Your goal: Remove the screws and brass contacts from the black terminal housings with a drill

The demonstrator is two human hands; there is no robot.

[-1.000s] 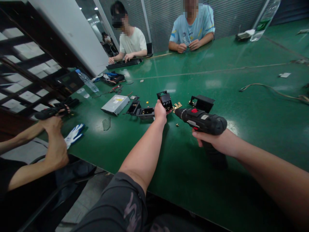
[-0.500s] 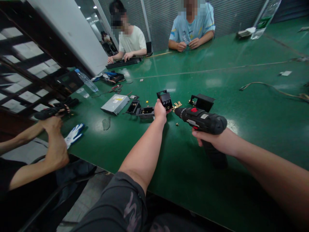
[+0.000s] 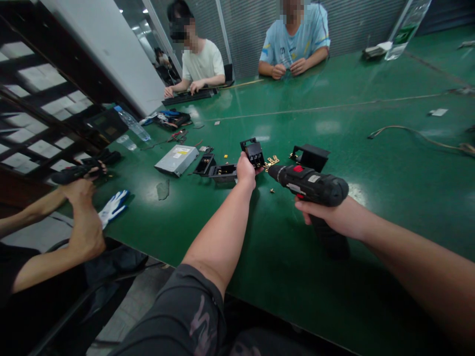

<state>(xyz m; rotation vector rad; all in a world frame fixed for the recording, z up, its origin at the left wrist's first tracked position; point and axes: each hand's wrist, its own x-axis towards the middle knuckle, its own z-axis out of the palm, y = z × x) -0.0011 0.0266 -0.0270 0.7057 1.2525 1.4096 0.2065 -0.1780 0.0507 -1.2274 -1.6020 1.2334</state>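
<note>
Left hand (image 3: 245, 170): raised, closed on small held item, back of hand toward viewer, wrist nearly straight. Left forearm (image 3: 218, 237): bare, angled forward from lower centre. Right hand (image 3: 326, 217): closed round held tool's grip, fingers curled, thumb side hidden. Right forearm (image 3: 415, 262): bare, extended inward from lower right, low slant. Hands near each other, not touching.

One cordless drill (image 3: 308, 184) in the right hand (image 3: 326, 216), a second cordless drill (image 3: 76, 173) at near left under a co-worker's hand (image 3: 82, 192). One black plastic housing (image 3: 254, 154) in the left hand (image 3: 245, 171), three more black housings (image 3: 310, 157) on the counter (image 3: 393, 173). One optical disc drive (image 3: 177, 160), one work glove (image 3: 113, 208), two plastic water bottles (image 3: 132, 130). Two seated people (image 3: 294, 42) at the far side.
</note>
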